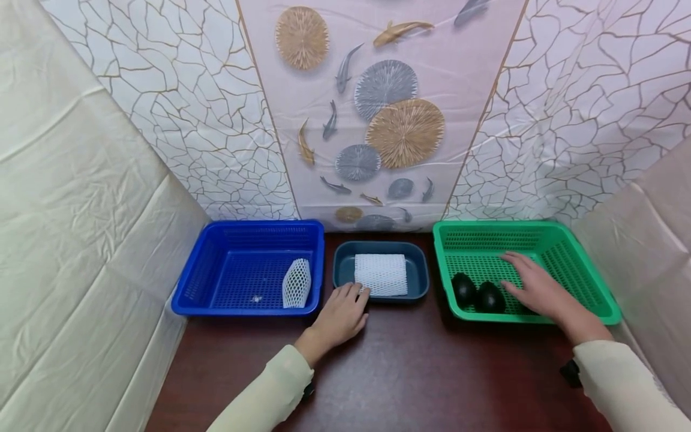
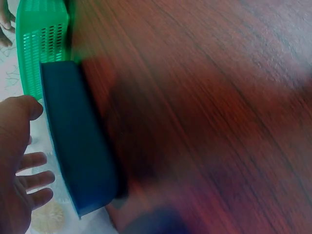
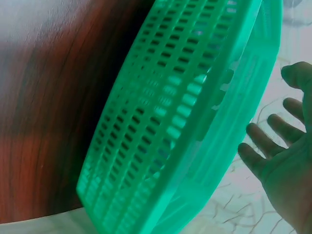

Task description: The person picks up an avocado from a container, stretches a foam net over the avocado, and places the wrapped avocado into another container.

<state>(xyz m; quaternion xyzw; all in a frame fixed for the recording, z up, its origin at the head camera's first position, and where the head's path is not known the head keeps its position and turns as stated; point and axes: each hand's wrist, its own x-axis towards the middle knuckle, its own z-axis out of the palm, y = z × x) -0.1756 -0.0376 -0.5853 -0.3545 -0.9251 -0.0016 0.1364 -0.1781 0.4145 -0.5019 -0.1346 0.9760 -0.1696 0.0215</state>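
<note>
My left hand (image 1: 339,316) is at the near left corner of a dark teal tray (image 1: 423,273), its fingertips right at the rim and the edge of a flat white foam net (image 1: 380,273). The net lies inside that tray. In the left wrist view the fingers (image 2: 36,180) are loosely spread beside the tray wall. My right hand (image 1: 540,290) reaches over a green basket (image 1: 564,240) with fingers apart, holding nothing. Left of it, two dark, glossy, egg-shaped fruits that look like avocados (image 1: 490,297) lie near the basket's front wall.
A blue basket (image 1: 247,225) stands at the left, holding a bulged white foam net (image 1: 297,285) at its right side and a small white scrap (image 1: 257,299). Patterned cloth (image 1: 378,198) hangs behind the brown table (image 1: 399,372), and pale cloth walls flank both sides.
</note>
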